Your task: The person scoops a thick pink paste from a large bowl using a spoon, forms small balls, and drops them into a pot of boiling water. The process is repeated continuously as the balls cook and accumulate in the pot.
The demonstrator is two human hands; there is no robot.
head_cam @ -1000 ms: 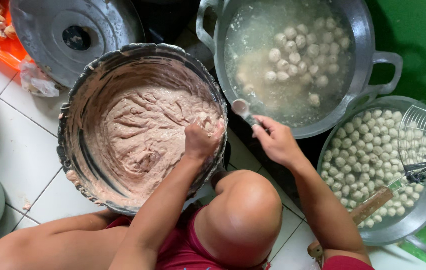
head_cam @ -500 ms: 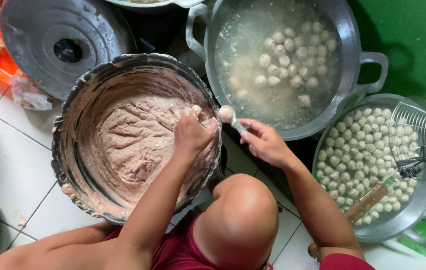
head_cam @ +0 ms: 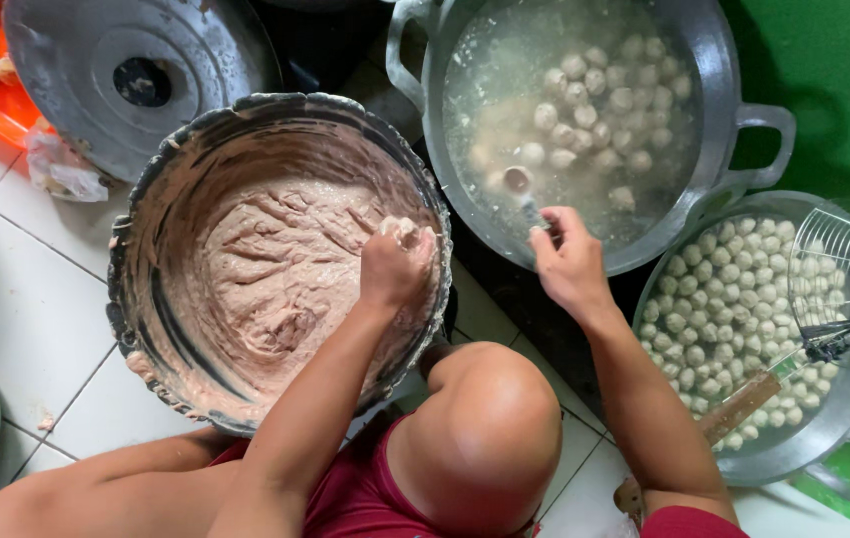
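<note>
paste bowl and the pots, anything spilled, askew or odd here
Nothing is spilled or tipped. The only untidy part is the paste bowl: its rim is crusted with smears of pinkish paste. The left hand squeezes paste above it, the right hand holds a spoon over the water pot, and the wire skimmer rests on the pan of cooked balls.

The left hand [head_cam: 395, 264] is closed on a lump of paste [head_cam: 400, 231] over the near-right inside of the mixing basin [head_cam: 146, 229]; to its right, the right hand [head_cam: 569, 264] holds a spoon [head_cam: 523, 189] over the pot of water [head_cam: 744, 130]; a lid [head_cam: 136, 75] lies beyond the basin; a bowl of meatballs [head_cam: 724, 309] sits right of the right hand, with a wire skimmer [head_cam: 849, 269] on it.
</note>
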